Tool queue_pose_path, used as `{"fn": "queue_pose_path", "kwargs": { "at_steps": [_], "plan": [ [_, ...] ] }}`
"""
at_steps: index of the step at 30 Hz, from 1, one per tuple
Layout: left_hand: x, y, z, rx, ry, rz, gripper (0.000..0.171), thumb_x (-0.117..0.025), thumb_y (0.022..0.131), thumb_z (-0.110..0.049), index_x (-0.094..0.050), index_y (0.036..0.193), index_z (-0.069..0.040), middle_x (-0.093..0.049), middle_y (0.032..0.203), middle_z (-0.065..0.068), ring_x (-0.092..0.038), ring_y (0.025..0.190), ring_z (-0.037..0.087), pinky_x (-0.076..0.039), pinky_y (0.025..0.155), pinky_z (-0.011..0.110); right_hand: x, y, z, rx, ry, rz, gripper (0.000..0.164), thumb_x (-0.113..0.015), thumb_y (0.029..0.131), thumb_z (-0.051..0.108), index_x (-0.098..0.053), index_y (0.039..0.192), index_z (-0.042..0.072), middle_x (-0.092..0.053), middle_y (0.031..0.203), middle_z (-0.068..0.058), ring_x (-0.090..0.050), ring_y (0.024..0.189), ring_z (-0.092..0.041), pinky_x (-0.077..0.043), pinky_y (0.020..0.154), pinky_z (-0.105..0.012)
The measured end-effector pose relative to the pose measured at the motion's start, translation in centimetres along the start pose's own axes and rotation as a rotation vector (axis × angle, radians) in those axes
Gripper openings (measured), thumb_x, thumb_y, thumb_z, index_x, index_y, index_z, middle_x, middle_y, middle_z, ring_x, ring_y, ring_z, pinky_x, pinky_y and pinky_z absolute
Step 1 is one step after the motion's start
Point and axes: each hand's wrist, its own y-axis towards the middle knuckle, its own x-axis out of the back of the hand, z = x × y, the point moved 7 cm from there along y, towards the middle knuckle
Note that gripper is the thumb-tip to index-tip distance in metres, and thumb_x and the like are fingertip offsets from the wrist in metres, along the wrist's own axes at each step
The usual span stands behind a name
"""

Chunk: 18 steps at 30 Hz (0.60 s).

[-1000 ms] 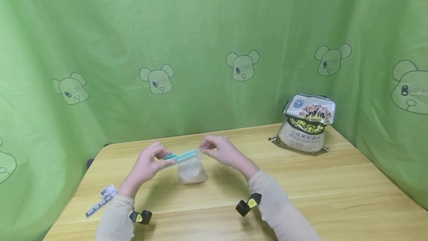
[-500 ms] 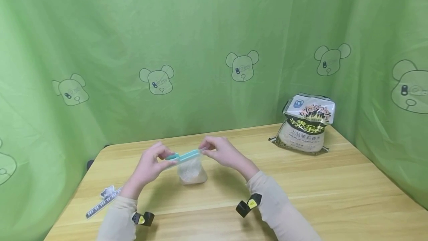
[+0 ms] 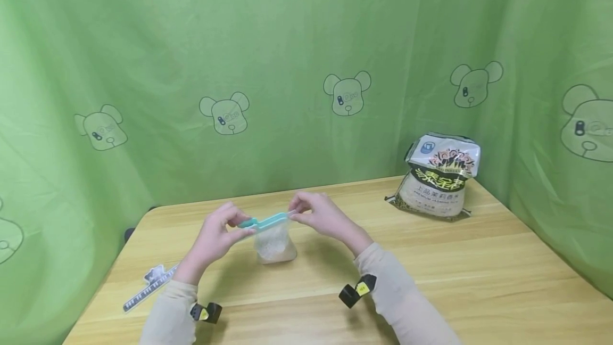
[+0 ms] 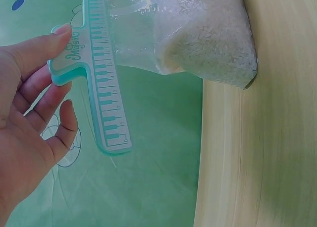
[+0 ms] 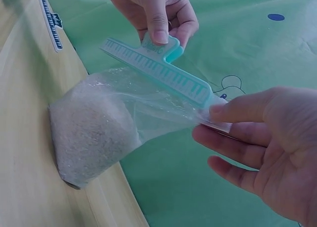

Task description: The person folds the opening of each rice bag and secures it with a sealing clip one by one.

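Here, hands (image 3: 216, 233) (image 3: 320, 217) pinching clip (image 5: 161, 71), bag (image 5: 156, 119); rice (image 5: 89, 138) inside

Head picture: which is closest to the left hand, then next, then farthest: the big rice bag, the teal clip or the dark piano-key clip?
1. Teal clip: closest, because the left hand is pinching it.
2. Dark piano-key clip: next, lying on the table to that hand's left.
3. Big rice bag: farthest, over at the table's back right.
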Motion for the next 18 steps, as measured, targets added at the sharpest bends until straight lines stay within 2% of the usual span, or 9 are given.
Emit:
{"fn": "queue_pose_path", "kwargs": {
  "at_steps": [9,18],
  "plan": [
    [0.00,0.09,-0.03,0.007,0.008,0.005,0.017,-0.083,0.074,-0.012,-0.070,0.085,-0.015,-0.063,0.082,-0.004,-0.057,0.079,0.010,-0.049,0.075,0.025,0.39,-0.12,0.10,0.019,-0.004,0.041,0.010,-0.067,0.091,0.015,-0.066,0.100,0.011,-0.073,0.103,-0.005,-0.070,0.099,-0.020,-0.054,0.095,-0.041],
    [-0.04,0.02,-0.18,-0.013,0.010,0.000,0.017,-0.083,0.074,-0.012,-0.071,0.085,-0.015,-0.063,0.082,-0.004,-0.056,0.078,0.010,-0.048,0.074,0.025,0.76,-0.34,0.69,0.084,-0.108,0.013,0.009,-0.067,0.091,0.018,-0.070,0.099,0.013,-0.075,0.099,-0.002,-0.069,0.096,-0.016,-0.054,0.094,-0.040]
  ]
}}
